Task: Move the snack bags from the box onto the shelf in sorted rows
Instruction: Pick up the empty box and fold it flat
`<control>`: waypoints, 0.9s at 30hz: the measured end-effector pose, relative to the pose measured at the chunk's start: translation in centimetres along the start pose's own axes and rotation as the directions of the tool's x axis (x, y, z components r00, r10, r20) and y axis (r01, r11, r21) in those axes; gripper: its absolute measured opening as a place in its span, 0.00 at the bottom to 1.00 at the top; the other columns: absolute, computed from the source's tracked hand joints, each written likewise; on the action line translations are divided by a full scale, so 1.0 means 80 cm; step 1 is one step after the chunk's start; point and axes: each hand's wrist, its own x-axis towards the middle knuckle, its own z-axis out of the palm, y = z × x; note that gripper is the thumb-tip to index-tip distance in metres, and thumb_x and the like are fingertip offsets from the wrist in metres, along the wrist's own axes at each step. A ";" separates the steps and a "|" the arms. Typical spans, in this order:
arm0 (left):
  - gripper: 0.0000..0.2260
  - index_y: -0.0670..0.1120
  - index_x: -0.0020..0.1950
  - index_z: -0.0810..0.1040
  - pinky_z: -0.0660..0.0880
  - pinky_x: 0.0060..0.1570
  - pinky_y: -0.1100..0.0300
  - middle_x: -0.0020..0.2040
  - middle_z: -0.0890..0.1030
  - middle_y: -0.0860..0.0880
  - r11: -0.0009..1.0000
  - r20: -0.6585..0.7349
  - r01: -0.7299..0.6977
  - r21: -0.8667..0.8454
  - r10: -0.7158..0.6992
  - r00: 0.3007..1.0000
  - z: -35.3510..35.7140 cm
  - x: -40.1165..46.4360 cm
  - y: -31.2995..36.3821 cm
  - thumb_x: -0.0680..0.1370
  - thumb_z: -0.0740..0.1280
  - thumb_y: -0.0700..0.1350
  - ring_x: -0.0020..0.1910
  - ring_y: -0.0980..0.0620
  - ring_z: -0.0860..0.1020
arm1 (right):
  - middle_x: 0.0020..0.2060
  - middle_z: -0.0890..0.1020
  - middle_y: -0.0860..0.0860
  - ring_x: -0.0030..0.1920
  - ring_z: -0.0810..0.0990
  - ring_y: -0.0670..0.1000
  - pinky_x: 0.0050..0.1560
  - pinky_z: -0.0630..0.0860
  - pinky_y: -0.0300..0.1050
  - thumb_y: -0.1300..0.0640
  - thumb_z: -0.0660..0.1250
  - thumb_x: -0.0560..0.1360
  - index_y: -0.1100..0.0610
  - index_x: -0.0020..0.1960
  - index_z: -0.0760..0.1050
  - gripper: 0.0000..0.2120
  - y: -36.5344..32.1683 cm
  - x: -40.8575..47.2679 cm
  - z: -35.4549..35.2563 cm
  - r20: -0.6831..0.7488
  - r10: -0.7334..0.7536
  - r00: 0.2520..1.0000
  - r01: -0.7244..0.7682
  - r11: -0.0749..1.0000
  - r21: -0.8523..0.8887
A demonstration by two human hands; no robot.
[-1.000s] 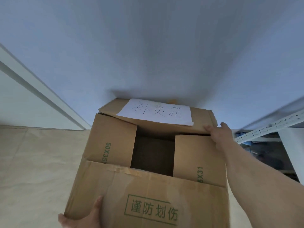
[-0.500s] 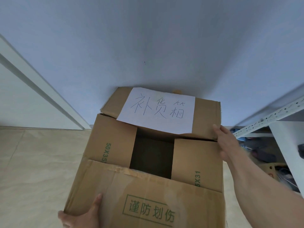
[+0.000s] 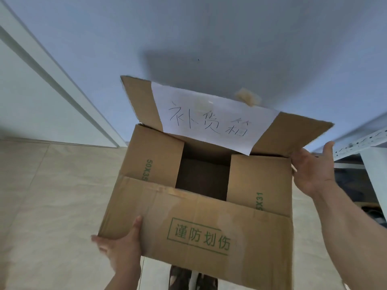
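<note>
The right hand [image 3: 312, 167] is pushing the far flap [image 3: 142, 101] of the box [image 3: 209, 233] up and back, palm spread, fingers fairly straight against the flap's right corner, thumb standing free above it. The left hand [image 3: 120, 246] is gripping the near flap [image 3: 240, 222] at its left corner, thumb lying on top and fingers tucked underneath.

Between the two grips, the dark opening [image 3: 203, 178] is showing, framed by the two side flaps [image 3: 155, 155]. It is sitting down and to the left of the right palm, and up and to the right of the left thumb. No snack bags are showing in there; the inside is too dark to tell what it is holding.

The paper label [image 3: 209, 120] is riding on the raised flap, just left of the right hand. The shelf [image 3: 360, 143] is peeking in just right of that same hand, so the right hand looks nearer to it, and nearer to the opening's upper edge. My call: the near flap needs folding toward the left hand before either hand can dip straight down inside.
</note>
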 end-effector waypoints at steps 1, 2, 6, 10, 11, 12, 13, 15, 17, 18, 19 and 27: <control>0.59 0.52 0.82 0.39 0.61 0.74 0.43 0.81 0.53 0.43 1.000 0.005 -0.006 0.015 0.006 1.000 0.002 0.003 -0.001 0.67 0.80 0.58 0.75 0.37 0.66 | 0.62 0.82 0.47 0.67 0.75 0.45 0.73 0.60 0.48 0.19 0.45 0.69 0.49 0.62 0.83 0.46 -0.002 -0.002 -0.008 0.045 0.022 0.999 -0.020 0.999 -0.040; 0.59 0.53 0.82 0.39 0.62 0.73 0.42 0.82 0.53 0.43 0.999 0.023 -0.014 0.032 0.013 1.000 0.001 0.003 -0.004 0.67 0.80 0.59 0.75 0.37 0.66 | 0.62 0.83 0.49 0.66 0.76 0.47 0.71 0.62 0.48 0.20 0.46 0.69 0.51 0.59 0.84 0.46 -0.004 -0.005 -0.015 0.051 0.052 0.997 -0.046 0.992 -0.121; 0.57 0.54 0.82 0.40 0.64 0.71 0.41 0.82 0.54 0.45 0.998 0.045 -0.049 0.033 0.047 0.998 0.007 0.001 0.002 0.68 0.78 0.60 0.74 0.36 0.67 | 0.67 0.78 0.49 0.70 0.71 0.50 0.75 0.60 0.54 0.30 0.58 0.75 0.57 0.62 0.81 0.34 -0.018 -0.007 -0.029 0.036 0.121 0.992 -0.096 0.909 -0.405; 0.56 0.54 0.82 0.41 0.65 0.72 0.44 0.81 0.57 0.46 0.993 0.051 -0.113 -0.027 0.114 0.992 0.019 -0.002 0.009 0.68 0.79 0.59 0.74 0.40 0.68 | 0.73 0.70 0.47 0.75 0.66 0.54 0.75 0.61 0.58 0.30 0.68 0.70 0.48 0.73 0.71 0.37 -0.018 0.010 -0.013 -0.079 0.011 0.997 -0.076 0.448 -0.891; 0.56 0.54 0.81 0.42 0.66 0.72 0.45 0.80 0.59 0.47 0.990 0.062 -0.098 -0.097 0.105 0.993 0.022 -0.005 0.006 0.67 0.79 0.59 0.74 0.42 0.68 | 0.74 0.70 0.50 0.74 0.66 0.57 0.73 0.63 0.60 0.25 0.67 0.66 0.47 0.74 0.68 0.44 -0.013 0.015 -0.002 -0.091 -0.037 0.995 -0.080 0.223 -0.972; 0.56 0.54 0.81 0.43 0.66 0.72 0.46 0.80 0.61 0.47 0.983 0.080 -0.064 -0.170 0.078 0.994 0.026 -0.011 0.003 0.67 0.80 0.58 0.73 0.44 0.69 | 0.74 0.70 0.51 0.74 0.66 0.59 0.72 0.64 0.62 0.21 0.64 0.64 0.46 0.75 0.67 0.46 -0.006 0.016 0.013 -0.081 -0.087 0.993 -0.081 0.001 -0.997; 0.56 0.53 0.82 0.44 0.68 0.71 0.46 0.78 0.64 0.47 0.974 0.119 -0.004 -0.227 0.032 0.992 0.030 -0.020 -0.001 0.67 0.80 0.58 0.72 0.44 0.71 | 0.73 0.70 0.52 0.74 0.65 0.60 0.71 0.63 0.62 0.21 0.61 0.66 0.46 0.75 0.67 0.45 0.002 0.017 0.031 -0.036 -0.138 0.990 -0.060 -0.171 -0.983; 0.54 0.52 0.80 0.52 0.73 0.67 0.42 0.73 0.72 0.47 0.950 0.246 0.131 -0.284 -0.060 0.967 0.043 -0.044 -0.015 0.64 0.80 0.61 0.66 0.44 0.76 | 0.74 0.68 0.51 0.75 0.62 0.58 0.71 0.60 0.60 0.25 0.61 0.70 0.48 0.76 0.65 0.41 0.016 0.026 0.069 0.078 -0.188 0.979 0.023 -0.280 -0.960; 0.47 0.52 0.75 0.62 0.78 0.60 0.40 0.65 0.78 0.48 0.925 0.387 0.251 -0.285 -0.128 0.913 0.056 -0.069 -0.035 0.62 0.79 0.61 0.60 0.46 0.79 | 0.77 0.63 0.50 0.78 0.57 0.56 0.73 0.56 0.60 0.28 0.64 0.70 0.49 0.78 0.60 0.44 0.028 0.038 0.105 0.166 -0.193 0.967 0.118 -0.239 -0.964; 0.42 0.52 0.73 0.64 0.80 0.57 0.41 0.62 0.80 0.48 0.915 0.441 0.303 -0.268 -0.163 0.882 0.061 -0.080 -0.045 0.65 0.78 0.60 0.58 0.46 0.81 | 0.78 0.61 0.50 0.79 0.55 0.55 0.74 0.54 0.60 0.28 0.66 0.70 0.50 0.79 0.57 0.46 0.033 0.050 0.116 0.190 -0.187 0.964 0.148 -0.215 -0.965; 0.37 0.53 0.72 0.65 0.81 0.53 0.42 0.60 0.82 0.48 0.905 0.481 0.349 -0.243 -0.200 0.854 0.066 -0.090 -0.056 0.68 0.77 0.58 0.56 0.45 0.82 | 0.79 0.61 0.50 0.79 0.56 0.55 0.74 0.53 0.59 0.29 0.67 0.70 0.51 0.80 0.55 0.48 0.035 0.061 0.126 0.197 -0.176 0.964 0.160 -0.204 -0.966; 0.30 0.57 0.69 0.70 0.83 0.43 0.43 0.59 0.84 0.47 0.883 0.587 0.431 -0.186 -0.252 0.769 0.088 -0.110 -0.092 0.69 0.77 0.56 0.57 0.42 0.83 | 0.62 0.77 0.51 0.65 0.72 0.58 0.63 0.64 0.57 0.27 0.71 0.65 0.52 0.67 0.69 0.40 0.052 0.094 0.139 0.196 -0.095 0.976 0.184 -0.126 -0.975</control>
